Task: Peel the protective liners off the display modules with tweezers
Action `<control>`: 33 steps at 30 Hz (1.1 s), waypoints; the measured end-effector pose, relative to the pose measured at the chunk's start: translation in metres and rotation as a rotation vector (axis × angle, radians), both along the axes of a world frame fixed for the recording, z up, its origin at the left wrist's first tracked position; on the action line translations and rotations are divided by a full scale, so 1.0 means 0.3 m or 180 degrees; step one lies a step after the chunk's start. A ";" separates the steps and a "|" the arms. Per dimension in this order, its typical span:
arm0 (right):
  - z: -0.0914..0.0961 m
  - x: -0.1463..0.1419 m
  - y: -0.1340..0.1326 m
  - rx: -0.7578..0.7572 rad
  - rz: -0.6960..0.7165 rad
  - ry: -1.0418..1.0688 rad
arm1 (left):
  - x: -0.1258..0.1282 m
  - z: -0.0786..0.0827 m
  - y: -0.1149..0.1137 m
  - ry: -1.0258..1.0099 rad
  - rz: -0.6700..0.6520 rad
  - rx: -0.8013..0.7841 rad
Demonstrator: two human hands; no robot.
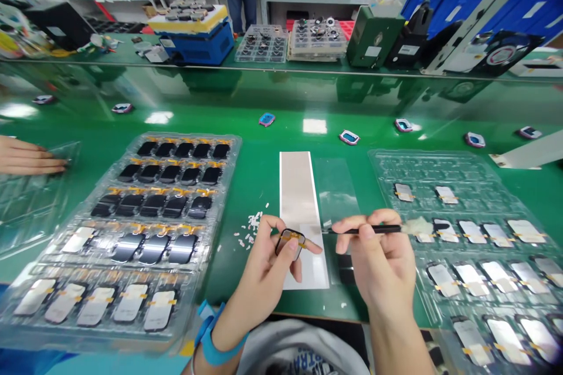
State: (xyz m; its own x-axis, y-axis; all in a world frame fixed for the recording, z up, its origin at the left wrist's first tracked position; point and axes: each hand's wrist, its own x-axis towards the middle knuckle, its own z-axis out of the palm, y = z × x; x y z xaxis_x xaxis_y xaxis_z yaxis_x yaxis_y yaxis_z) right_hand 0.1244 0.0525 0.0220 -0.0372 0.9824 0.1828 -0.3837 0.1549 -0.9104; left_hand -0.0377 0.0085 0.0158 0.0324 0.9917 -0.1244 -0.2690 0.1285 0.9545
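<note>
- Currently, the left hand [267, 263] pinches a small screen [288, 240] between thumb and fingers; the piece has a dark edge and an orange ribbon, and is held tilted above the lower part of a paper strip [299, 187].
- The right hand [382, 258] has a slim black tool [373, 229] gripped between thumb and fingers, its tip pointing left towards the screen, apart from it.
- Beneath the tool lies a clear film [338, 187], just beside the strip, on the green table [257, 170].
- Small white scraps [253, 224] are scattered left of the strip, near the left hand.
- A blue wristband [220, 343] circles the left wrist.
- On the left, a clear tray [226, 181] carries rows of screens: black faces show in the back rows, silvery backs in the front row.
- On the right, a second tray [433, 169] bears more pieces, silvery side up, near the right hand.
- At the far left, a co-worker's hand [30, 155] rests over clear plastic [30, 205]; its grip I cannot tell.
- Further back, small watch cases [349, 137] sit spaced out across the green surface.
</note>
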 end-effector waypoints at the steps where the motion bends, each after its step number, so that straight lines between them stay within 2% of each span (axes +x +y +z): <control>1: -0.002 -0.006 -0.001 0.0025 0.0030 0.0052 | 0.005 -0.006 0.000 0.0062 0.0036 0.0013; 5: -0.018 -0.038 -0.015 0.0054 -0.0041 0.0126 | 0.019 -0.033 -0.003 0.0114 0.0191 0.0028; 9: -0.042 -0.083 -0.045 -0.0024 -0.0573 -0.0083 | 0.025 -0.053 -0.008 0.0003 0.0275 0.0133; 11: -0.051 -0.105 -0.060 -0.0004 -0.0693 -0.0130 | 0.028 -0.055 -0.011 -0.0066 0.0302 0.0161; 19: -0.047 -0.134 -0.072 0.0190 -0.0664 -0.0197 | 0.037 -0.048 -0.009 -0.0691 0.0442 0.0148; 25: -0.039 -0.132 -0.067 0.0154 -0.0687 -0.0365 | 0.039 -0.037 -0.014 -0.0462 0.0555 -0.0157; 33: -0.046 -0.134 -0.067 0.0082 -0.0801 -0.0408 | 0.039 -0.030 -0.012 -0.0393 0.0532 -0.0257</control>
State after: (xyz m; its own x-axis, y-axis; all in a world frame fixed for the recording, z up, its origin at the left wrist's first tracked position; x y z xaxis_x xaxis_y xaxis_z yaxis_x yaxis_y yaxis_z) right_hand 0.0841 0.0323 0.0083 0.1827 0.9588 0.2175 -0.2124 0.2545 -0.9435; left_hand -0.0260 0.0050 0.0069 -0.1116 0.9715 -0.2090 -0.4073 0.1471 0.9014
